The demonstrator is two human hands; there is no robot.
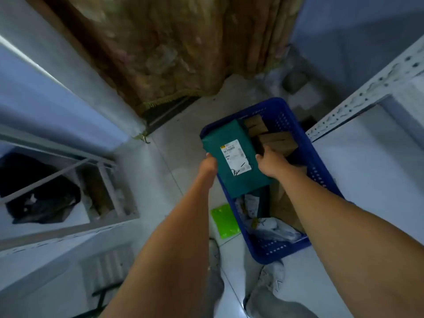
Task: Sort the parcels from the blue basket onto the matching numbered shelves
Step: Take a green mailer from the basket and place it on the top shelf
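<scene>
- Above the blue basket, the left hand (208, 166) grips the left edge of a flat teal plastic mailer parcel (231, 157), fingers curled under it out of sight.
- At the parcel's right edge, the right hand (271, 162) holds it likewise, thumb on the upper face and the other fingers hidden behind.
- Between the two hands the teal parcel is held tilted, its white shipping label (234, 156) facing up; the print on the label is too blurred to read.
- Beneath the parcel stands the blue perforated plastic basket (317, 171) on the pale tiled floor (179, 143).
- Inside the basket, brown cardboard boxes (278, 138) lie at the far end, just beyond the right hand, and white plastic mailer bags (270, 229) lie at the near end.
- Just beside the basket's left wall, a bright green flat packet (224, 220) lies on the floor.
- Left of the person stands a white metal shelving rack (68, 228) holding a black bag (39, 193).
- Right of the basket runs another white perforated metal shelf frame (367, 88).
- Behind the basket hangs a brown patterned curtain (172, 47).
</scene>
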